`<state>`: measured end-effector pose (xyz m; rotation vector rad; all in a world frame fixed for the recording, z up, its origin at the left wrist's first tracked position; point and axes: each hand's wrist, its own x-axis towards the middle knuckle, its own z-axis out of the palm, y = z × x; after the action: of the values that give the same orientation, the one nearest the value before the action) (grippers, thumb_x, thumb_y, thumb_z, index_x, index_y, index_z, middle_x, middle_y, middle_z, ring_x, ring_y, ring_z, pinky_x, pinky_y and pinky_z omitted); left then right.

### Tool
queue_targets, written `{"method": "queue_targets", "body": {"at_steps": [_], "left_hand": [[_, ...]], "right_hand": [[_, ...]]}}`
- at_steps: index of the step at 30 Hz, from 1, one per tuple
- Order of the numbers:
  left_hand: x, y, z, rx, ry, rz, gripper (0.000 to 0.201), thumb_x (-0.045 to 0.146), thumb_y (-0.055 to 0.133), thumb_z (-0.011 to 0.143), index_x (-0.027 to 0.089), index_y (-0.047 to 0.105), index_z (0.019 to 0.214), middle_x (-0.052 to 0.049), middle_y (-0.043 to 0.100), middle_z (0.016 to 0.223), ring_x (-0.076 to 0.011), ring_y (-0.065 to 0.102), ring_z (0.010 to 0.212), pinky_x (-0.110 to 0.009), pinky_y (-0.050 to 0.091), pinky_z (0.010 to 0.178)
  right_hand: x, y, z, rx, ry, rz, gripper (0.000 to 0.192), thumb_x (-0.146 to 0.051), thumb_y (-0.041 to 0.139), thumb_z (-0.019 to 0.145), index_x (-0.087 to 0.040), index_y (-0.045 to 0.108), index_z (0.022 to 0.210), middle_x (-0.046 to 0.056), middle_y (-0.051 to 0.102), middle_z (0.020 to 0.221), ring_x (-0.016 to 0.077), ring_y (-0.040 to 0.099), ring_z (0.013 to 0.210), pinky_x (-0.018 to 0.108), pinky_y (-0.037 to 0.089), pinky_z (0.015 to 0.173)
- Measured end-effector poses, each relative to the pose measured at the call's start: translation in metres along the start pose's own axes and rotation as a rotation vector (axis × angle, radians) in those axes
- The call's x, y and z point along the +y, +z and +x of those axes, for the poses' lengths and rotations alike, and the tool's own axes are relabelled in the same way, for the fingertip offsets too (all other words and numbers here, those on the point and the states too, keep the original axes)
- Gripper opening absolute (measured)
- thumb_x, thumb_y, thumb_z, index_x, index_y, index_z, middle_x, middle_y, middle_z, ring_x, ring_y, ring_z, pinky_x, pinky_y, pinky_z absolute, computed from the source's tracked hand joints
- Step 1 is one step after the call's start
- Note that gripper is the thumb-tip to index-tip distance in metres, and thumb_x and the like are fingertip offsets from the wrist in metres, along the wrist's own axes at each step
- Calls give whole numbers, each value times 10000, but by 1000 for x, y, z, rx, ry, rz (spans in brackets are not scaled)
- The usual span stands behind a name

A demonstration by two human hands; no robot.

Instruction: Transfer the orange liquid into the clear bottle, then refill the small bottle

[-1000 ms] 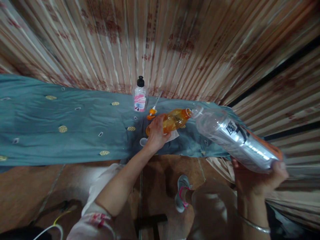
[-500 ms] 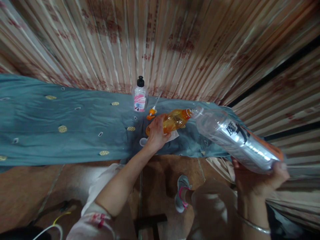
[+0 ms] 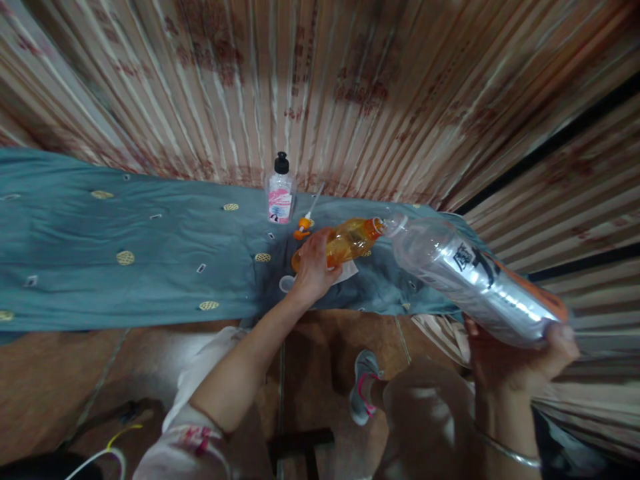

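My left hand [image 3: 314, 270] is wrapped round an orange see-through bottle [image 3: 350, 241], which tilts with its open neck toward the right. In my right hand [image 3: 520, 357] is a large clear plastic bottle [image 3: 450, 267] with a silver and orange label, held near its base. This bottle leans down to the left, and its mouth meets the orange bottle's neck. Just beyond my left hand lies an orange pump head [image 3: 302, 229] with a thin tube. A small whitish round cap [image 3: 287, 284] and a white paper [image 3: 349, 271] are beside the orange bottle.
A clear bottle with a black cap [image 3: 281, 193] and pink label stands at the back of the teal cloth-covered surface [image 3: 165, 247]. A pleated curtain [image 3: 280, 87] hangs right behind it. My shoe [image 3: 364, 387] and a dark bar [image 3: 303, 441] are below.
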<state>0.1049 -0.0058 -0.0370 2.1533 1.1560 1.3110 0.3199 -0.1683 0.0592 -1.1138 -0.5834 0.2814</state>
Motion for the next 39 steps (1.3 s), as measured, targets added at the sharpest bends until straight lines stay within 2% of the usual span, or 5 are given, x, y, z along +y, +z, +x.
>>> {"method": "queue_targets", "body": {"at_steps": [5, 19, 29, 36, 39], "left_hand": [[0, 1, 0, 3, 8, 2, 738, 153, 727, 719, 175, 395, 1378, -152, 586, 1333, -320, 573, 1251, -512, 472, 1061], [-1, 1, 0, 6, 23, -8, 735, 147, 716, 720, 178, 380, 1373, -149, 586, 1343, -316, 570, 1250, -506, 467, 1058], [-1, 2, 1, 14, 15, -8, 740, 144, 722, 704, 195, 384, 1361, -137, 591, 1338, -320, 579, 1246, -524, 477, 1053], [0, 1, 1, 5, 11, -11, 739, 161, 721, 711, 192, 382, 1367, -144, 590, 1342, -320, 577, 1250, -518, 467, 1061], [-1, 1, 0, 9, 25, -14, 739, 159, 720, 716, 189, 378, 1370, -151, 585, 1350, -322, 572, 1260, -527, 471, 1060]], "right_hand": [[1, -1, 1, -17, -10, 18, 470, -603, 572, 597, -259, 674, 901, 19, 628, 957, 171, 562, 614, 214, 344, 279], [0, -1, 1, 7, 4, -10, 520, -609, 559, 601, -250, 689, 953, 37, 654, 990, 187, 599, 647, 211, 360, 308], [-1, 1, 0, -44, -46, -5, 484, -616, 550, 635, -234, 672, 908, 41, 643, 931, 158, 537, 558, 212, 326, 281], [-2, 1, -1, -34, -24, -13, 473, -595, 535, 639, -248, 680, 925, 35, 644, 967, 165, 551, 596, 207, 332, 301], [-2, 1, -2, 7, 3, -20, 490, -597, 548, 623, -256, 686, 947, 34, 649, 987, 194, 599, 681, 211, 367, 332]]}}
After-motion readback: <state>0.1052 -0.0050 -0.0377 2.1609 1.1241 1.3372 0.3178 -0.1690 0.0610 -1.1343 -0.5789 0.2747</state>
